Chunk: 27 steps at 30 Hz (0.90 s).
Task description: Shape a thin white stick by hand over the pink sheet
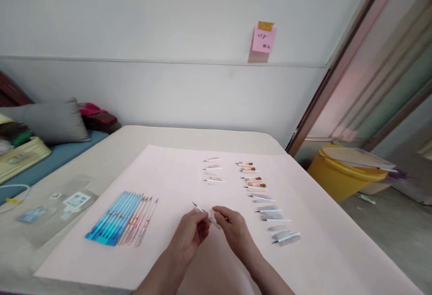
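Over the near middle of the pink sheet, my left hand [189, 234] is closed on a slim white pen refill [215, 225] with a dark tip. The refill slants, its tip pointing up and left. Close beside its lower end is my right hand [234, 227], thumb and fingers pinched together; what they hold, if anything, I cannot make out. On the left lie a row of blue pens [116, 216] and several pink-and-clear pens [146, 223]. Beyond my hands are a few refills [213, 180] with small clear pieces.
Down the right side run refills beside brown-topped pieces [255, 185] and grey clear pieces [280, 236]. Clear plastic packaging [72, 205] lies at the left. A yellow bin [340, 173] stands off the right edge; a grey cushion [54, 119] sits far left. A pink note [264, 40] hangs on the wall.
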Tool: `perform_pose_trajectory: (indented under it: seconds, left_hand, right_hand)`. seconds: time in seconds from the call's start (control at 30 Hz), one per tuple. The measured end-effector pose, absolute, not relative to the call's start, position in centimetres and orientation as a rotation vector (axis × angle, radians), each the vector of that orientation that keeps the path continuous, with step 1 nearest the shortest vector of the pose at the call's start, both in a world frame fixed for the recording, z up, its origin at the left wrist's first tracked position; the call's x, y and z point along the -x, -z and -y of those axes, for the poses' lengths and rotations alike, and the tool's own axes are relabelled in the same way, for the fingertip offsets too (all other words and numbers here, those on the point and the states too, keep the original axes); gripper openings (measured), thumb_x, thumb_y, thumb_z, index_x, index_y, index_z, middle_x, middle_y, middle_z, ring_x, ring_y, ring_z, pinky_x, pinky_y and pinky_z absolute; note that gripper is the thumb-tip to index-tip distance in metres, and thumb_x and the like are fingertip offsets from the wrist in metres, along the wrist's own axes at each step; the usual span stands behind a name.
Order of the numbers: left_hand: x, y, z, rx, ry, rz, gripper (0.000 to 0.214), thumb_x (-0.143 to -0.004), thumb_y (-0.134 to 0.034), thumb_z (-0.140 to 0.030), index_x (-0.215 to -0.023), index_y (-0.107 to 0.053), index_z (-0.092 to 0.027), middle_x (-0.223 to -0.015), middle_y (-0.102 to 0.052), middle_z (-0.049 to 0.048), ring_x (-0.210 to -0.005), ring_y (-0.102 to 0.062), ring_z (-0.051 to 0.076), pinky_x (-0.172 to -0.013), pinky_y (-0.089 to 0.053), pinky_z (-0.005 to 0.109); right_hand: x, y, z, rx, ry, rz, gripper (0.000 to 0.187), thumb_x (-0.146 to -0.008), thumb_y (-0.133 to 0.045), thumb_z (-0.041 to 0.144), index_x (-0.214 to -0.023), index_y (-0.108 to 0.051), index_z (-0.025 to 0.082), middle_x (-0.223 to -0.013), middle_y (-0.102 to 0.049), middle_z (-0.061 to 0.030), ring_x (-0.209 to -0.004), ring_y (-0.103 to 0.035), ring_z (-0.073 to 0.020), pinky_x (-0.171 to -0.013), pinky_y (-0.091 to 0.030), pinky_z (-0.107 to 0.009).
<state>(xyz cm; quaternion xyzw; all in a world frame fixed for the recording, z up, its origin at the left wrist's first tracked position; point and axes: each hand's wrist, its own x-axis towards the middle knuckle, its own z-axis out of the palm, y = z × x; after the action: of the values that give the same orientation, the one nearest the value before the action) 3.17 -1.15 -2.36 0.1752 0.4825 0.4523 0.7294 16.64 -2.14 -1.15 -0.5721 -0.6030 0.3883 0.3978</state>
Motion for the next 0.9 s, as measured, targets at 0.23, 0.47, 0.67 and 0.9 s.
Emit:
perform_pose_trajectory:
  seconds: [0.23, 0.47, 0.67, 0.9]
  left_hand:
    - [-3.71, 2.03, 1.58, -0.409, -0.944, -1.029, 0.013, -0.062, -0.063, -0.015, -0.071, -0.055, -0.014, -0.059, -0.055, -0.0006, -0.050, -0.050, 0.006, -0.046, -0.038, 0.016]
    - [-3.68, 1.90, 1.68, -0.423, -0.925, -1.012, 0.013, -0.061, -0.063, -0.013, -0.071, -0.055, -0.015, -0.060, -0.057, -0.0007, -0.050, -0.051, 0.006, -0.047, -0.038, 0.016]
    - [-3.75, 1.63, 1.76, -0.418, -0.923, -1.007, 0.012, -0.062, -0.063, -0.015, -0.072, -0.056, -0.014, -0.059, -0.056, -0.0012, -0.050, -0.050, 0.006, -0.047, -0.038, 0.016]
    - [-4.15, 1.72, 1.98, -0.437, -0.872, -0.997, 0.013, -0.062, -0.064, -0.018, -0.072, -0.057, -0.014, -0.058, -0.055, -0.0005, -0.048, -0.048, 0.005, -0.045, -0.036, 0.016]
  right_hand:
    - [-16.45, 1.67, 2.18, 1.470, -0.940, 1.482, 0.011, -0.073, -0.044, 0.021, -0.066, -0.052, 0.018, -0.056, -0.047, 0.0035, -0.054, -0.041, -0.0106, -0.051, -0.032, -0.021]
    - [-16.56, 1.50, 2.15, 1.503, -0.878, 1.535, 0.014, -0.071, -0.045, 0.021, -0.057, -0.048, 0.018, -0.052, -0.044, 0.0039, -0.051, -0.039, -0.0102, -0.049, -0.030, -0.021]
    - [-16.68, 1.84, 2.15, 1.521, -0.831, 1.571, 0.018, -0.072, -0.045, 0.024, -0.056, -0.050, 0.019, -0.050, -0.047, 0.0029, -0.049, -0.040, -0.0107, -0.048, -0.029, -0.021]
    - [-16.74, 2.27, 2.07, 1.542, -0.799, 1.498, 0.018, -0.075, -0.047, 0.028, -0.058, -0.047, 0.020, -0.049, -0.045, 0.0046, -0.048, -0.039, -0.0100, -0.048, -0.029, -0.021]
